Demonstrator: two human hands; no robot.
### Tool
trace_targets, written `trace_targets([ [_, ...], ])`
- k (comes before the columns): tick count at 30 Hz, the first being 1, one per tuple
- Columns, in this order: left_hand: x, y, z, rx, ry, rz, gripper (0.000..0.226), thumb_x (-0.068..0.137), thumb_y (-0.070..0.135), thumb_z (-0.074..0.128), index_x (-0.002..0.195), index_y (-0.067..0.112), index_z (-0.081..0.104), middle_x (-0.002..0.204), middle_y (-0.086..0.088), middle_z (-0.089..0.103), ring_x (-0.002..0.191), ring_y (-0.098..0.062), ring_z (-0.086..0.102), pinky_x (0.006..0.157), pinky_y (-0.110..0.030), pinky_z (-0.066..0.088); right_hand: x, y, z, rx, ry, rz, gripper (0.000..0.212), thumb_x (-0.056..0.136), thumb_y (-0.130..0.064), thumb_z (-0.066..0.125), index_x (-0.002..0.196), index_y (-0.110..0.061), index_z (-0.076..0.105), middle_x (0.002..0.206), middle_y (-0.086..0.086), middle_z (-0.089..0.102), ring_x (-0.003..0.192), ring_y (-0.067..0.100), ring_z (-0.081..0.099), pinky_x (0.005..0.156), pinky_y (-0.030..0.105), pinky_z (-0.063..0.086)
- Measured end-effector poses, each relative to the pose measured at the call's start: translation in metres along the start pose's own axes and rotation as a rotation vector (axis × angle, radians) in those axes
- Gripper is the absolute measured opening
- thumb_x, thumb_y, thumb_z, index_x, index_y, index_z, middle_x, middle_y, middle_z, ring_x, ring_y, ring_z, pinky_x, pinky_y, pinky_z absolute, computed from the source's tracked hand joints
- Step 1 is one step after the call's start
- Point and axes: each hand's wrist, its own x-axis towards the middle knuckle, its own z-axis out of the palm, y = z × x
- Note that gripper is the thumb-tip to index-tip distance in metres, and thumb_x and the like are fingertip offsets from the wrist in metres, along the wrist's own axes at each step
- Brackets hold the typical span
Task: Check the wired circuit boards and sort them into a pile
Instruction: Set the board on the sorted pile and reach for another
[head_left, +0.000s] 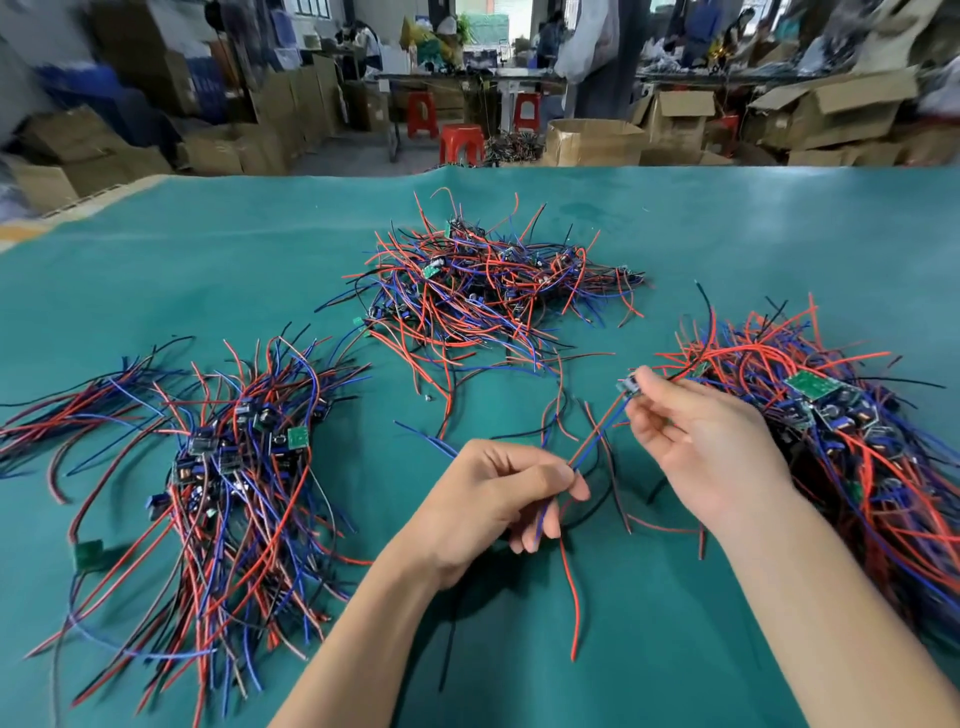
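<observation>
My right hand (696, 441) pinches a small wired circuit board (626, 387) at its fingertips, lifted above the green table (675, 623). Red, blue and black wires (597, 436) run from that board down to my left hand (498, 499), which grips them between thumb and curled fingers. Loose wire ends (574, 613) hang below the left hand. A pile of wired boards (223, 457) lies at the left, a second pile (488, 280) at the centre back, and a third pile (857, 431) at the right, just beyond my right hand.
Past the table's far edge stand open cardboard boxes (592, 140), red plastic stools (461, 143) and work benches with people (363, 41) in the background. More boxes (93, 150) are stacked at the far left.
</observation>
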Motion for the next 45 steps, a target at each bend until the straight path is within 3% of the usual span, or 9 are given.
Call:
trace_targets([
  [6, -0.002, 0.005, 0.002, 0.038, -0.030, 0.016, 0.019, 0.090, 0.023, 0.060, 0.079, 0.020, 0.076, 0.058, -0.001, 0.056, 0.045, -0.010, 0.039, 0.043, -0.018, 0.031, 0.002, -0.023, 0.011, 0.018, 0.092, -0.198, 0.023, 0.086, 0.001, 0.074, 0.066, -0.011, 0.069, 0.068, 0.005, 0.065, 0.064, 0.016, 0.060, 0.063, 0.020, 0.053],
  [13, -0.002, 0.005, 0.004, 0.098, -0.028, 0.016, 0.022, 0.090, 0.016, 0.057, 0.077, 0.019, 0.074, 0.066, -0.003, 0.063, 0.052, -0.011, 0.045, 0.044, -0.019, 0.035, -0.054, -0.043, 0.098, -0.370, -0.385, -0.626, 0.006, 0.080, -0.009, 0.078, 0.082, -0.015, 0.078, 0.075, 0.000, 0.076, 0.067, 0.008, 0.066, 0.060, 0.021, 0.051],
  [16, -0.003, 0.007, 0.008, 0.121, -0.013, 0.010, 0.033, 0.086, 0.004, 0.058, 0.065, 0.025, 0.073, 0.062, 0.006, 0.063, 0.052, -0.004, 0.049, 0.045, -0.018, 0.039, -0.069, -0.033, 0.146, -0.473, -0.500, -0.698, 0.006, 0.084, -0.013, 0.079, 0.078, -0.013, 0.079, 0.068, 0.000, 0.074, 0.062, 0.008, 0.061, 0.061, 0.042, 0.054],
  [22, -0.009, 0.000, 0.003, 0.103, 0.108, -0.064, 0.039, 0.074, 0.012, 0.049, 0.044, 0.031, 0.064, 0.043, 0.027, 0.055, 0.048, 0.012, 0.055, 0.057, -0.005, 0.045, -0.061, 0.013, 0.241, -0.904, -0.634, -0.657, 0.052, 0.087, -0.051, 0.074, 0.066, -0.004, 0.069, 0.050, 0.002, 0.054, 0.059, 0.026, 0.058, 0.058, 0.034, 0.051],
  [25, -0.006, 0.009, 0.007, 0.096, 0.026, 0.017, 0.041, 0.074, 0.006, 0.047, 0.050, 0.031, 0.068, 0.050, 0.014, 0.060, 0.048, 0.002, 0.053, 0.049, -0.012, 0.042, -0.014, 0.026, 0.249, -1.417, -0.586, -0.653, 0.057, 0.092, -0.060, 0.060, 0.064, -0.011, 0.052, 0.066, 0.007, 0.049, 0.078, 0.031, 0.056, 0.064, 0.034, 0.043],
  [28, 0.000, 0.005, 0.004, 0.051, 0.036, 0.015, 0.031, 0.092, -0.007, 0.053, 0.075, 0.014, 0.067, 0.068, -0.005, 0.064, 0.055, -0.010, 0.052, 0.048, -0.020, 0.041, 0.043, 0.019, 0.219, -1.685, -0.372, -0.668, 0.023, 0.089, -0.031, 0.063, 0.105, -0.015, 0.069, 0.113, 0.016, 0.066, 0.112, 0.036, 0.062, 0.089, 0.041, 0.052],
  [31, 0.003, -0.002, 0.002, 0.029, 0.050, 0.015, 0.020, 0.096, -0.007, 0.050, 0.090, 0.002, 0.067, 0.073, -0.009, 0.064, 0.054, -0.010, 0.052, 0.046, -0.018, 0.042, 0.081, 0.020, 0.171, -1.851, -0.163, -0.615, 0.035, 0.087, -0.012, 0.063, 0.122, -0.015, 0.065, 0.127, 0.017, 0.064, 0.118, 0.040, 0.062, 0.090, 0.044, 0.052],
  [40, 0.006, -0.005, 0.001, -0.040, 0.095, -0.004, 0.017, 0.096, -0.006, 0.051, 0.100, -0.005, 0.067, 0.074, -0.011, 0.064, 0.056, -0.011, 0.054, 0.047, -0.019, 0.042, 0.096, 0.019, 0.128, -1.428, -0.099, -0.568, 0.030, 0.077, -0.002, 0.061, 0.072, -0.025, 0.078, 0.087, 0.002, 0.077, 0.099, 0.030, 0.065, 0.083, 0.030, 0.054],
  [45, 0.010, -0.006, -0.001, -0.260, 0.216, -0.035, 0.021, 0.094, -0.007, 0.051, 0.113, -0.008, 0.060, 0.086, -0.018, 0.067, 0.060, -0.018, 0.060, 0.052, -0.022, 0.047, 0.059, -0.013, 0.085, -0.982, -0.072, -0.428, 0.016, 0.059, -0.016, 0.069, 0.065, -0.030, 0.076, 0.054, -0.001, 0.067, 0.054, 0.015, 0.058, 0.062, 0.031, 0.046],
])
